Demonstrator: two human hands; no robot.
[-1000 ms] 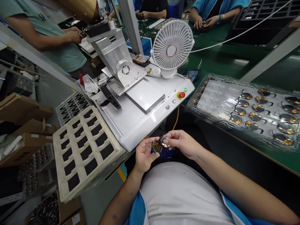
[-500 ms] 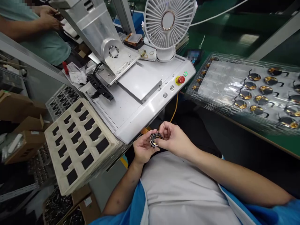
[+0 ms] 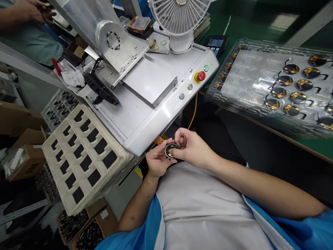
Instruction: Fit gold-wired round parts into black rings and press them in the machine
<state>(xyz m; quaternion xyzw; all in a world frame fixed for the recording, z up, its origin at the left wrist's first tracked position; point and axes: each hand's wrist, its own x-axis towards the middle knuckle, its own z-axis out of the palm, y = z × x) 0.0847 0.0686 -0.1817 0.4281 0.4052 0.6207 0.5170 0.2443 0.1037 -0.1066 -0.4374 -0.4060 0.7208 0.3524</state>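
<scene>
Disc (image 3: 173, 146) now inside round case (image 3: 165, 151)

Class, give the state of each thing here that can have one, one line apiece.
Round part: held, face partly covered
Left hand: gripping the round part's edge
Right hand: curled, thumb over the part's face, grip unclear
Green-ringed button: lit
Red button: pressed or not, unclear
Handheld device: screen lit
Fan: spinning or not, cannot tell
Top clear tray: partly filled
Lower cardboard box: open, holding dark parts

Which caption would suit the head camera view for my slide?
Left hand holding a small round part, right hand touching it, in front of a white machine.
</scene>
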